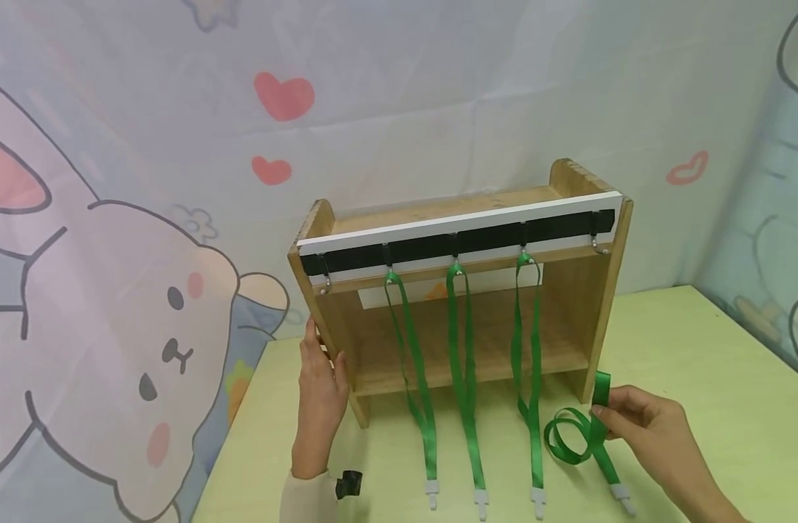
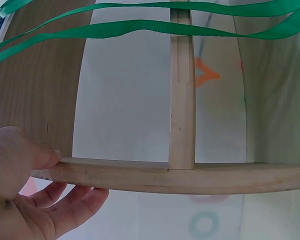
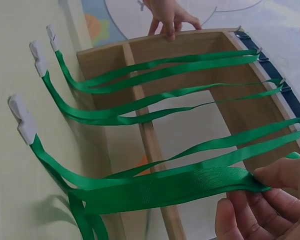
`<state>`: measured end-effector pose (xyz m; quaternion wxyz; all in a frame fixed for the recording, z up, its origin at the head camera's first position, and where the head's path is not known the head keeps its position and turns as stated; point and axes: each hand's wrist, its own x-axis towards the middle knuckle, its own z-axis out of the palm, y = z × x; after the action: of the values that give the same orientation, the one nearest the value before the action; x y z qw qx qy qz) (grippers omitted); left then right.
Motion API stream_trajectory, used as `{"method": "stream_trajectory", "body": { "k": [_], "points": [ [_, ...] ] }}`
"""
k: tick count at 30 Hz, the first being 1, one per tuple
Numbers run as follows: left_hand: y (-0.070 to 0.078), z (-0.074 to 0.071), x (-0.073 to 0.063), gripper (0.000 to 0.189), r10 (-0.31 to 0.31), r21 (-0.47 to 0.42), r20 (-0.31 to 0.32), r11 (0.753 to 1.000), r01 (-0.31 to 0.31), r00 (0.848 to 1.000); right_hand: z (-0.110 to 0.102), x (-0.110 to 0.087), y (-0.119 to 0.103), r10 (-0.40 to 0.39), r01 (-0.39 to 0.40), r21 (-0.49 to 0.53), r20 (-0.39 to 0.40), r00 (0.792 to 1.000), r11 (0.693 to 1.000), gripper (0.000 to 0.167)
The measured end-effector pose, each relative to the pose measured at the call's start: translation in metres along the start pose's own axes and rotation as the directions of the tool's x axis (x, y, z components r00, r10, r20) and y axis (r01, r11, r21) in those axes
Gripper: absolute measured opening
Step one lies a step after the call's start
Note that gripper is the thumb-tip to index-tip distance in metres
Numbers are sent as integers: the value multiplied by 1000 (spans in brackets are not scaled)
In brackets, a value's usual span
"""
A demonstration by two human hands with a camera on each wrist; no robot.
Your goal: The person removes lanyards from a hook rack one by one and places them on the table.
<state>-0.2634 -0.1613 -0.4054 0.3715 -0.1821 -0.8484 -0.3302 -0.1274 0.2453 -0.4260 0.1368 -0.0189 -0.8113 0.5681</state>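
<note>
A wooden shelf rack (image 1: 572,312) stands on the table, a white-and-black hook strip (image 1: 418,250) along its top front. From the three middle hooks hang green lanyards (image 1: 466,363) with white plastic clips. My left hand (image 1: 322,396) grips the rack's left side panel (image 2: 230,179), thumb on the inner side and fingers on the outer. Low at the rack's right front, my right hand (image 1: 657,428) pinches another green lanyard (image 3: 165,190) between thumb and fingers. Its strap loops loosely to the left, and its white clip (image 1: 623,500) hangs below.
Metal hooks also sit at the strip's left end (image 1: 325,283) and right end (image 1: 598,243). The pale yellow-green table (image 1: 719,378) extends to both sides of the rack. Behind stands a printed cloth backdrop (image 1: 438,94) with hearts and a cartoon animal.
</note>
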Motion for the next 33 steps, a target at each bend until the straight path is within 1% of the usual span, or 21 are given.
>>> {"method": "stream_trajectory", "body": {
  "k": [3, 7, 9, 11, 15, 18, 26, 29, 33],
  "points": [
    [1, -1, 0, 74, -9, -2, 8, 1000, 9, 1000, 1, 1, 2, -25, 25, -30, -14, 1000, 999, 17],
    [2, -2, 1, 73, -20, -4, 13, 1000, 20, 1000, 4, 6, 6, -79, 72, -137, -48, 996, 988, 11],
    [2, -2, 2, 73, -22, -7, 14, 1000, 22, 1000, 5, 9, 8, -88, 76, -190, -57, 994, 979, 10],
    [2, -2, 2, 73, -21, -11, 14, 1000, 21, 1000, 7, 12, 11, -82, 67, -221, -56, 995, 973, 11],
    [3, -2, 2, 74, -22, -14, 12, 1000, 22, 1000, 8, 17, 18, -82, 67, -304, -36, 996, 950, 12],
    [3, -3, 2, 73, -27, -13, 12, 1000, 27, 1000, 8, 20, 23, -98, 87, -372, -11, 995, 924, 13],
    [3, -4, 1, 72, -37, 11, 27, 999, 37, 999, 13, 24, 34, -88, 110, -466, 68, 994, 878, 13],
    [2, -3, 1, 72, -39, 15, 31, 999, 39, 999, 16, 25, 38, -62, 100, -483, 93, 994, 870, 14],
    [2, -3, 1, 72, -27, 13, 29, 1000, 26, 999, 18, 25, 44, -37, 86, -495, 109, 993, 864, 14]
  ]
}}
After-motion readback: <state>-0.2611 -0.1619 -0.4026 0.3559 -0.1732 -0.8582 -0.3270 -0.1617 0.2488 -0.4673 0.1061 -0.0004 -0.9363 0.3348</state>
